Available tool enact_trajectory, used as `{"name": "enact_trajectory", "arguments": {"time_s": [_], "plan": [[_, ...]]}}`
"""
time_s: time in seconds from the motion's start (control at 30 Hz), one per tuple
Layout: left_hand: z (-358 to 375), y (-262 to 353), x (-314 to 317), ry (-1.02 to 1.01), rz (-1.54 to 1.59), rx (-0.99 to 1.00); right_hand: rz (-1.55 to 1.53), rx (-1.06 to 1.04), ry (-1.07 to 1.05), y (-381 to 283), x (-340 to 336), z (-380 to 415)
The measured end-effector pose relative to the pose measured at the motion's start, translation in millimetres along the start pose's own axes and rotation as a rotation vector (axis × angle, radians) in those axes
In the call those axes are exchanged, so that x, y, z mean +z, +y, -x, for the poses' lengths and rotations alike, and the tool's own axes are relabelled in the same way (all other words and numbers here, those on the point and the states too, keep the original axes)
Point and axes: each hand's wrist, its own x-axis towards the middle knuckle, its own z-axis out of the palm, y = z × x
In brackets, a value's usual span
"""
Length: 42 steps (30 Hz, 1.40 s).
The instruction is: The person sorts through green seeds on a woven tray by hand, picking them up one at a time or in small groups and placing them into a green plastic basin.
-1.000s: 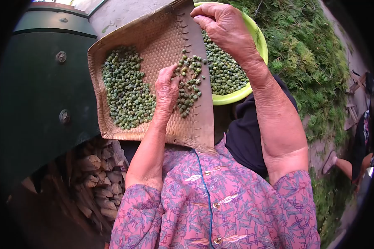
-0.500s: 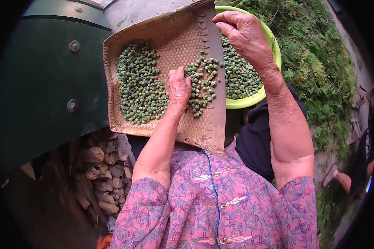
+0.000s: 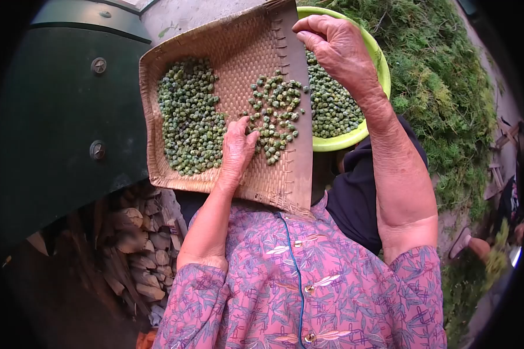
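Observation:
A woven bamboo tray [image 3: 238, 52] is held tilted in front of me. A large heap of small green seeds [image 3: 189, 116] lies on its left side. A smaller loose cluster of seeds [image 3: 276, 110] lies near its right edge. My left hand [image 3: 237, 145] rests flat on the weave, fingertips touching the lower edge of the smaller cluster, holding nothing. My right hand [image 3: 337, 49] grips the tray's right rim near the top. Under that rim sits a lime-green bowl [image 3: 337, 142] partly filled with the same seeds [image 3: 331, 107].
A dark green metal body [image 3: 58, 116] with bolts stands close on the left. Stacked firewood [image 3: 140, 244] lies below it. Cut green foliage [image 3: 448, 87] covers the ground on the right. Another person's foot [image 3: 468, 243] shows at the far right.
My left hand has slid back toward me across the tray, and the smaller seed cluster has spread out. The tray and bowl have shifted slightly in view. My right hand keeps its grip.

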Motion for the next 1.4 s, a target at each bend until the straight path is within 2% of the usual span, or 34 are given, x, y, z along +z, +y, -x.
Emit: {"name": "enact_trajectory", "arguments": {"time_s": [0.17,0.3,0.37,0.43,0.5,0.57,0.63,0.8,0.97,1.07,1.17,1.23,1.3,1.4], "plan": [[-7,20,9,0.032,-0.028,0.006,-0.028,0.016,-0.009,-1,2,0],[-27,24,23,0.095,-0.035,0.100,0.002,-0.016,0.012,-2,2,0],[-36,28,29,0.212,0.057,0.214,-0.009,-0.006,0.003,-1,1,-1],[-40,35,27,0.201,0.117,0.197,-0.015,0.003,-0.003,-1,0,-1],[-44,40,23,0.198,0.065,0.275,-0.040,0.040,-0.012,-1,0,-1],[-46,54,21,0.153,0.044,0.229,-0.040,0.055,-0.010,-1,0,-2],[-48,63,20,0.029,-0.145,0.138,-0.046,0.059,-0.005,0,0,-3],[-67,71,29,0.060,-0.248,0.156,-0.042,0.051,0.005,-1,0,-4],[-67,79,39,0.081,-0.202,0.166,-0.014,0.038,0.014,1,0,-3],[-63,89,44,0.079,-0.318,0.270,-0.021,0.048,0.019,-2,-2,-2],[-60,92,53,0.014,-0.161,0.440,-0.035,0.043,0.019,-1,-1,-3],[-57,90,55,0.015,-0.074,0.450,-0.037,0.051,0.019,-2,-2,-2],[-60,77,56,0.174,0.104,0.448,-0.038,0.061,0.019,-3,-3,-2],[-70,49,36,0.318,0.007,0.231,-0.041,0.053,0.024,-3,-5,-1]]}}
